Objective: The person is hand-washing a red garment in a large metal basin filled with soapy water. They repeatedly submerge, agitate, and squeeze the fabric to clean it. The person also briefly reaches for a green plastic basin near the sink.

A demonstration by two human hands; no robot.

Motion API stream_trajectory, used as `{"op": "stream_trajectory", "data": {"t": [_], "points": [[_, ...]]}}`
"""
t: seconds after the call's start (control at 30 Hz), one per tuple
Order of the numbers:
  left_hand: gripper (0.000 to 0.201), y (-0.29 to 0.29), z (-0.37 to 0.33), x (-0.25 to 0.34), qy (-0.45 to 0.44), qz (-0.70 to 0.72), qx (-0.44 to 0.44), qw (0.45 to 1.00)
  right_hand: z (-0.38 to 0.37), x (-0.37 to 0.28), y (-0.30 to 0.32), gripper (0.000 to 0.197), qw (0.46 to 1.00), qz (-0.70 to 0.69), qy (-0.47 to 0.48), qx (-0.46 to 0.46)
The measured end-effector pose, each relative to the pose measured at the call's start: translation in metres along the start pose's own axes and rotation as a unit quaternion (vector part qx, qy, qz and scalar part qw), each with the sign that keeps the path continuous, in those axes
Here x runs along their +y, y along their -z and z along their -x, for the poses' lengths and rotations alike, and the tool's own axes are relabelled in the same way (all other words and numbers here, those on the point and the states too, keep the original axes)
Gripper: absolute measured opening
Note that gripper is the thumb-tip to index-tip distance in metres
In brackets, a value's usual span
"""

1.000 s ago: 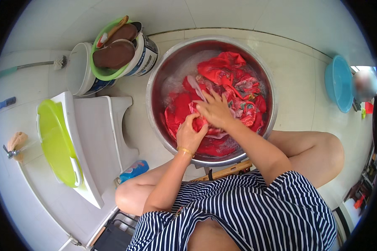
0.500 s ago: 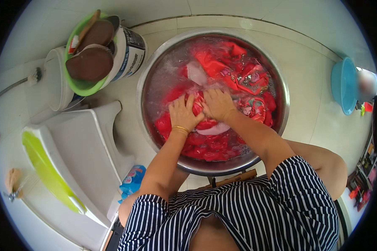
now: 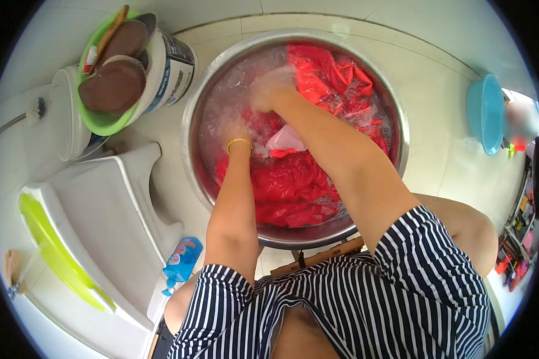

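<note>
A large round metal basin (image 3: pixel 401 149) holds cloudy reddish water (image 3: pixel 218 90) and a heap of wet red fabric (image 3: pixel 290 179). My left hand (image 3: pixel 236 131), below a gold bracelet, is sunk in the water at the basin's left side, beside the fabric. Farther up, my right hand (image 3: pixel 266 96) reaches into the water left of a bright red piece of cloth (image 3: pixel 317 75). Water and motion blur hide the fingers of both hands, so I cannot tell what they hold. Between my forearms lies a pale pink patch of cloth (image 3: pixel 286 139).
At the left stand a white bucket (image 3: pixel 172 72) with a green basin (image 3: pixel 96 122) of brown-soled shoes (image 3: pixel 114 88), and a white and lime plastic tub (image 3: pixel 102 215). A blue bottle (image 3: pixel 184 258) lies beside my left leg. A light-blue basin (image 3: pixel 486 113) is at the far right.
Both hands have left the bunched red fabric at the middle of the basin and moved left into the water, the right one also farther away. The view has shifted slightly.
</note>
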State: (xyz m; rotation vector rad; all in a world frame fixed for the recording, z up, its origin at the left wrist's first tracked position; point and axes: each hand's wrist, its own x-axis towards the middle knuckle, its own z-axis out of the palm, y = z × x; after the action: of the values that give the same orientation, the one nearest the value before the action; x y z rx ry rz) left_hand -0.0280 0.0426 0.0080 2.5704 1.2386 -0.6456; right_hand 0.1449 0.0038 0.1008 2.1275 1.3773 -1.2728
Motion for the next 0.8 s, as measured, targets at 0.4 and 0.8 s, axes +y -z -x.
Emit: {"op": "stream_trajectory", "data": {"t": [0.4,0.8], "points": [[0.062,0.013,0.147,-0.033,0.223,0.37,-0.121,0.894,0.125,-0.008,-0.234,0.039,0.831,-0.297,-0.09,0.461],[0.06,-0.013,0.112,0.036,-0.178,-0.013,0.092,0.98,0.105,0.01,-0.277,0.045,0.882,-0.124,-0.032,0.453]]}}
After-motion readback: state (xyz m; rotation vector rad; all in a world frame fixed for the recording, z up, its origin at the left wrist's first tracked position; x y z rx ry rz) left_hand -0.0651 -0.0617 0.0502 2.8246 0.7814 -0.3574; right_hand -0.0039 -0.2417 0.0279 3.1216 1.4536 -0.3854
